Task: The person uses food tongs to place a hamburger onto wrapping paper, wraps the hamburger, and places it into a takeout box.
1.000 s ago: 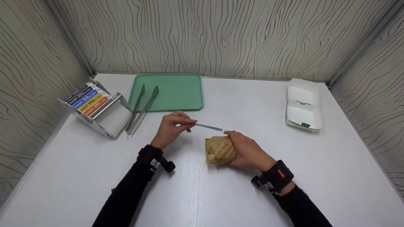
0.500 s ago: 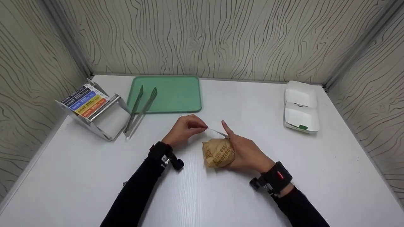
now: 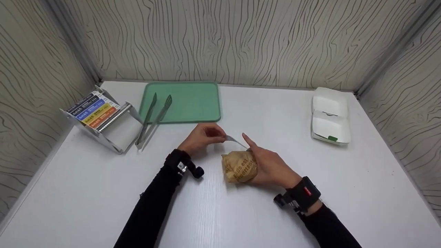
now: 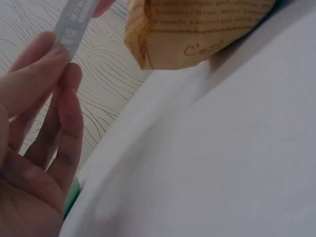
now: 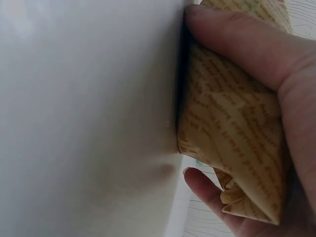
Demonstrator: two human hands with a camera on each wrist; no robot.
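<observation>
A brown printed paper bundle (image 3: pixel 239 166) lies on the white table (image 3: pixel 220 213); the right wrist view shows its wrapper (image 5: pixel 232 123) close up. My right hand (image 3: pixel 267 162) grips the bundle from its right side, forefinger raised at the top. My left hand (image 3: pixel 204 137) pinches one end of a thin grey strip (image 3: pixel 236 141) whose other end reaches the bundle's top by my right forefinger. In the left wrist view the strip (image 4: pixel 74 22) runs up from my fingertips (image 4: pixel 54 59) beside the bundle (image 4: pixel 197 29).
A green tray (image 3: pixel 182 101) sits at the back with metal tongs (image 3: pixel 151 117) lying over its front left edge. A label dispenser with coloured rolls (image 3: pixel 100 119) stands at the left. A white clamshell box (image 3: pixel 330 115) lies shut at the right.
My left hand has drawn in towards the bundle with the strip, which now looks shorter and slack. My right forefinger has lifted off the bundle's top.
</observation>
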